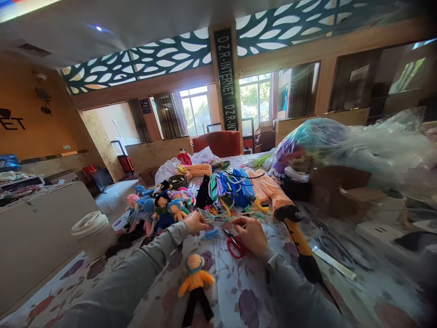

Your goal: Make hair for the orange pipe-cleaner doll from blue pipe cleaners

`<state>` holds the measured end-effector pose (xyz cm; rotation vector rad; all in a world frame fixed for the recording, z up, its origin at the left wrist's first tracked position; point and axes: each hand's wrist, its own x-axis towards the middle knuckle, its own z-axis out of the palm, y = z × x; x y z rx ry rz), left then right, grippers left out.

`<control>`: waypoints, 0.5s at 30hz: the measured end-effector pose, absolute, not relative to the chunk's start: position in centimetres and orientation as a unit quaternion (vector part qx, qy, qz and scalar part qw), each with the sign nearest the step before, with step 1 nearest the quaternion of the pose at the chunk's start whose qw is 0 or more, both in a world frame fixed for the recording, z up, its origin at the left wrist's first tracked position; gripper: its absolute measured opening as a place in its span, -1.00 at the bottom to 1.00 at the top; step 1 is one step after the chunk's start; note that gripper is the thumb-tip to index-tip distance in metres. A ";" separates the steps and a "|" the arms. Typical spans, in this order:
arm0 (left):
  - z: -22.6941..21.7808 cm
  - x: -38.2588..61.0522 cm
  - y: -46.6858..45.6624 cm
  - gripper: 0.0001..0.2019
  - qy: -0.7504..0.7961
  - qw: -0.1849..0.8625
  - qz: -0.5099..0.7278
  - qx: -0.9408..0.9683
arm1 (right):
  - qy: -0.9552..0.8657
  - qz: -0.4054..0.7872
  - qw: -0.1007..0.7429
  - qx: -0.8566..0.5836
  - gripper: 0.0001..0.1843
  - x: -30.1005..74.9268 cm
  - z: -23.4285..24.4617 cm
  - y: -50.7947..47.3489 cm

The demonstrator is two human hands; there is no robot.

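My left hand [195, 222] is closed in a pinch at the edge of a heap of coloured pipe cleaners [232, 189], on something I cannot make out. My right hand [251, 236] rests on the floral tablecloth [235, 291], fingers curled in the handles of red scissors [234, 242]. A short blue fuzzy piece [210, 234] lies between my hands. In front of me lies a finished doll [195, 288] with orange head, orange top and black legs.
Several colourful dolls [159, 207] are piled at the left. A yellow and black glue gun [297, 232] lies right of my right hand. A white lidded tub [92, 230] stands at the table's left edge. Plastic bags [358, 146] and a cardboard box [336, 189] crowd the right.
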<state>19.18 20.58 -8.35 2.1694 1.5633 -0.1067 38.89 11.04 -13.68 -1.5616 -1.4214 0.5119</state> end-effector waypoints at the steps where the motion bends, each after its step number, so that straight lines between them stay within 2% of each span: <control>1: -8.1 19.2 20.7 -0.76 0.569 0.219 -0.034 0.792 | -0.582 0.204 0.462 -0.638 -0.76 38.9 -13.7 11.0; 8: -6.4 21.3 21.3 -0.73 0.541 0.155 -0.006 0.827 | -0.615 0.177 0.439 -0.630 -0.79 38.4 -13.4 10.5; 15: -7.3 21.5 20.1 -0.78 0.456 0.141 -0.100 0.873 | -0.622 0.172 0.422 -0.636 -0.77 38.2 -13.1 10.5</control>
